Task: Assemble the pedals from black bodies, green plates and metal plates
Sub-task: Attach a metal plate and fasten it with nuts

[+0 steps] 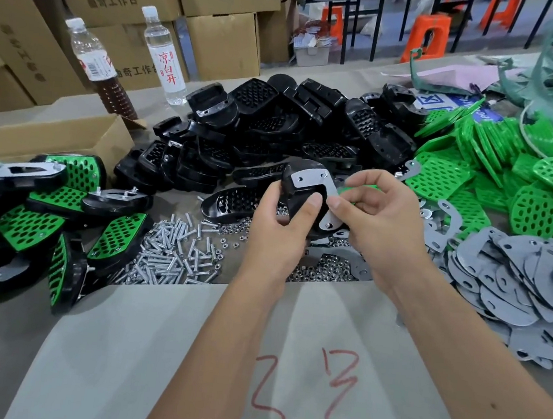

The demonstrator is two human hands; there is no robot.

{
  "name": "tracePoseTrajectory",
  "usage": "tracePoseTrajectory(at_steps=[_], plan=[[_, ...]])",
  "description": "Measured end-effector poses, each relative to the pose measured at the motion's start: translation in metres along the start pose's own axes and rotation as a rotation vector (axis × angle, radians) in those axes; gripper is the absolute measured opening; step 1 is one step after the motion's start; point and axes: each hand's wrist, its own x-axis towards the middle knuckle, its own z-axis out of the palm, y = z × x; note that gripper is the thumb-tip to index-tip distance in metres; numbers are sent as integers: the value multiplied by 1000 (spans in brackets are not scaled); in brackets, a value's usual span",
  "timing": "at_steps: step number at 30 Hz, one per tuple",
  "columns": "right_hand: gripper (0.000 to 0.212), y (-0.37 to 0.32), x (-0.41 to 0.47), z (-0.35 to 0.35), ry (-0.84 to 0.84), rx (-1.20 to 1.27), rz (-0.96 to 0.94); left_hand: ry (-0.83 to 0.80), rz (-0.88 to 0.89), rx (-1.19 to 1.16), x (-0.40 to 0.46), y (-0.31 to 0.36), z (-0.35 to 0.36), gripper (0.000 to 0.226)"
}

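Both hands clamp one black body (296,181) mid-air, left hand (279,221) thumbing its metal plate (317,188), right hand (377,219) pinching the plate's edge, hemmed by black bodies behind, loose screws (176,253) left, grey plates (518,283) right, bare cardboard (153,349) nearer.

A black body (299,191) with a metal plate (317,193) laid on it is held above the tabletop (160,350). Black bodies (276,131) are heaped behind, green plates (495,163) right, grey metal plates (514,283) nearer right, finished pedals (48,214) left.
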Motion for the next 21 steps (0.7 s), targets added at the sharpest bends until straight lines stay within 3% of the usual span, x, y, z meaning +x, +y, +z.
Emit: tracePoseTrajectory(at_steps=[9,15,21], plan=[[29,-3,-5,15,0,40,-33,19,-10,-43,3,3,1,20],[29,-2,-7,17,60,42,-37,78,-51,-90,0,6,2,10],[28,0,-5,13,65,18,43,75,-10,-92,0,8,3,12]])
